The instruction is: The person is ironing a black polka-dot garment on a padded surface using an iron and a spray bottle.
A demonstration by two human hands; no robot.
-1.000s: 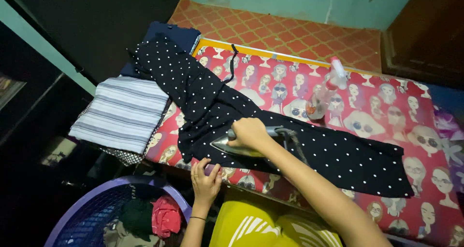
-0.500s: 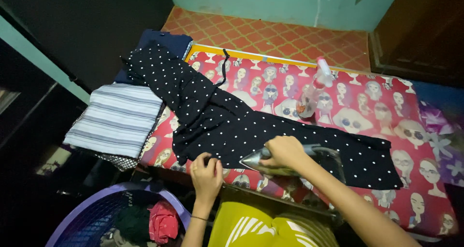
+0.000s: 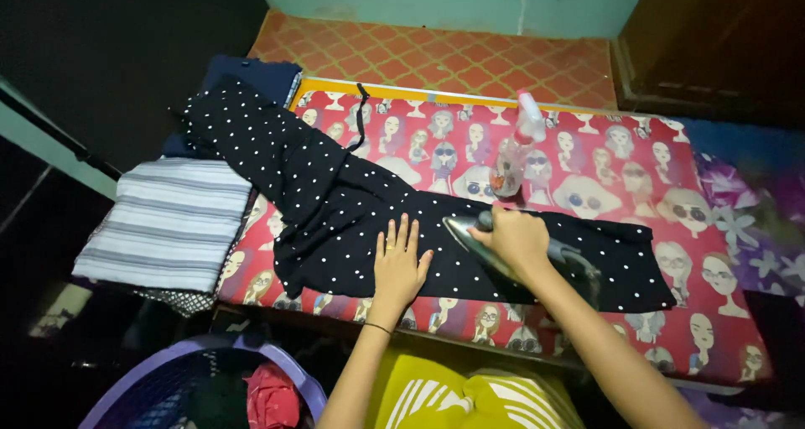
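Observation:
A black garment with white dots (image 3: 335,202) lies spread across a red patterned ironing surface (image 3: 637,169). My left hand (image 3: 399,261) rests flat on the garment, fingers apart, just left of the iron. My right hand (image 3: 516,238) grips the handle of a metal iron (image 3: 466,230), which sits on the garment with its tip pointing left. The iron's rear part is hidden under my hand and forearm.
A clear spray bottle (image 3: 513,156) stands on the surface behind the iron. A folded striped cloth (image 3: 163,223) lies at the left end. A purple laundry basket (image 3: 180,387) with clothes sits below left. Orange tiled floor (image 3: 453,47) runs beyond the board.
My right hand slid the iron rightward along the near edge, then back up onto the middle of the garment. My left hand left the garment's edge and now lies flat on the cloth.

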